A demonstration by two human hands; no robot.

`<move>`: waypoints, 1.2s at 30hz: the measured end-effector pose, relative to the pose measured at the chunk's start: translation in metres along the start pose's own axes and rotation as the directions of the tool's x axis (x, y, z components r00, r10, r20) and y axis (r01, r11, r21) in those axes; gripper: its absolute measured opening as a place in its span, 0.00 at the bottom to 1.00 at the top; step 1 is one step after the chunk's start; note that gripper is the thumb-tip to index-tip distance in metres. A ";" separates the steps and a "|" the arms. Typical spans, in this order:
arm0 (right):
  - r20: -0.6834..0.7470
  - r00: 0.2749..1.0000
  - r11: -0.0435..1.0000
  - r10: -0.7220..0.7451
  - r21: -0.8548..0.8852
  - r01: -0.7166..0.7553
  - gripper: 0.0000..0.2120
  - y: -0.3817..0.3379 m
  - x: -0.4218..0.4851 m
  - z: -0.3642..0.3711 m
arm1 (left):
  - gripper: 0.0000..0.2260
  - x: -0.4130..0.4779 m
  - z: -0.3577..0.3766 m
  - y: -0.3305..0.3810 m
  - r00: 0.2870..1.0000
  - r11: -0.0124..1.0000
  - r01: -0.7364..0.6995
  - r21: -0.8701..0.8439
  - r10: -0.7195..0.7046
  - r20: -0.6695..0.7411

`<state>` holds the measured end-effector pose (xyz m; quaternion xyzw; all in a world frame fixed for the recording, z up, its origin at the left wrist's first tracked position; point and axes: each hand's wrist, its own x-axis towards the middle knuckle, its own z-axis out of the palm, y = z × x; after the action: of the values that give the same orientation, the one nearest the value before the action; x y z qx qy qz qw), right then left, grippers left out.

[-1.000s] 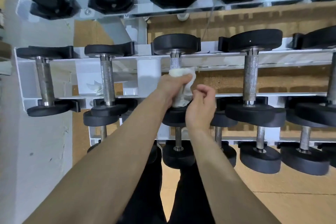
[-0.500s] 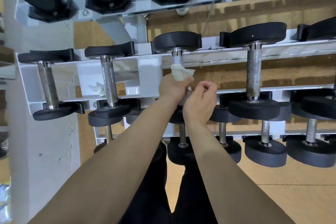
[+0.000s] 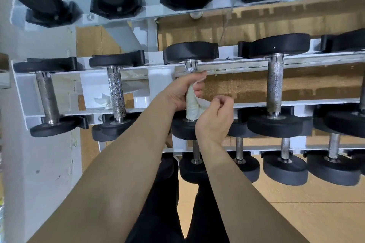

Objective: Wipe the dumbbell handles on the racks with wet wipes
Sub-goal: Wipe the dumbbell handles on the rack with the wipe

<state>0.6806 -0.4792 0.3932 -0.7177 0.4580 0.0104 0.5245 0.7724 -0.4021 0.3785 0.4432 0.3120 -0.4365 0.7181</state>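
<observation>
Holds the wet wipe point(image 3: 192, 107) wrapped round the dumbbell handle point(image 3: 190, 69) inside the closed left grip point(image 3: 181, 92); pinches its loose tail with the right grip point(image 3: 215, 118). Risks tearing or bunching the wipe on the knurling if pulled hard. Leaves bare knurl above the left grip. Note the rack post point(image 3: 158, 83) just left of it, likely limiting wrist turn; neighbouring dumbbell point(image 3: 274, 89) well right.

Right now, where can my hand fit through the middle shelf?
The widest gap lies between the wipe-wrapped handle, gripped by the left hand, and the next handle rightward. Left of it stands a white post; farther left lies a crumpled wipe. Bottom-row weights crowd together.
</observation>
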 end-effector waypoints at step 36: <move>0.309 0.945 0.940 -0.109 -0.278 0.199 0.20 0.002 0.013 -0.003 | 0.12 -0.045 -0.030 -0.036 0.732 -0.058 0.176 0.983 0.675 -0.092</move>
<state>0.6849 -0.4900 0.3869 -0.8147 0.3111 0.1444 0.4675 0.7193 -0.3677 0.3905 0.9703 0.0160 -0.2059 0.1257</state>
